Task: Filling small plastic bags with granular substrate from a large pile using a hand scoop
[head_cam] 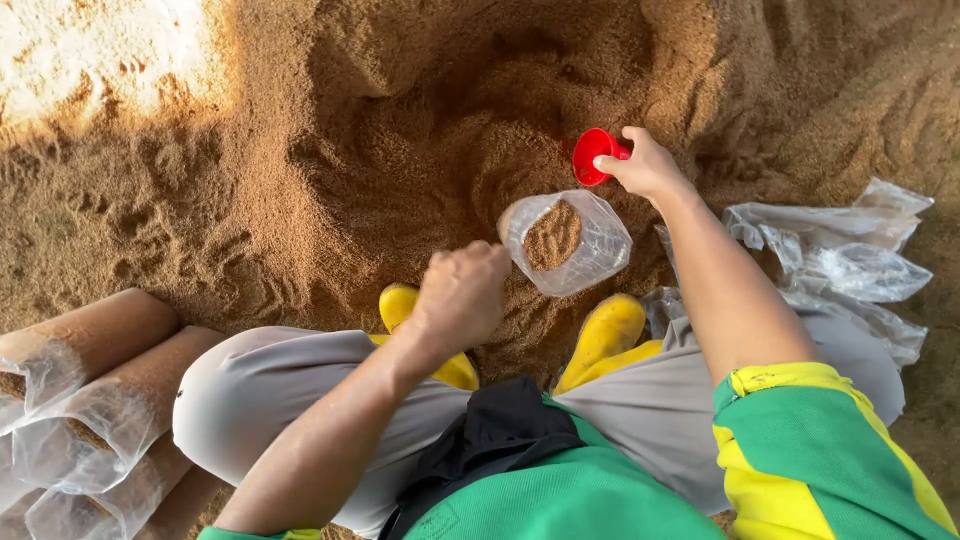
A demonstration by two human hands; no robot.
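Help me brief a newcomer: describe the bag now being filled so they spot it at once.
Start at the yellow boots on the sawdust heap. Just above them, the left hand holds open a clear plastic bag, partly filled. Unlike the empty bags crumpled at right and the packed rolls at left, it stands open-mouthed.

sandy sawdust ground (250, 200), filled clear bags (90, 400) lying at left, empty plastic bags (850, 260) at right
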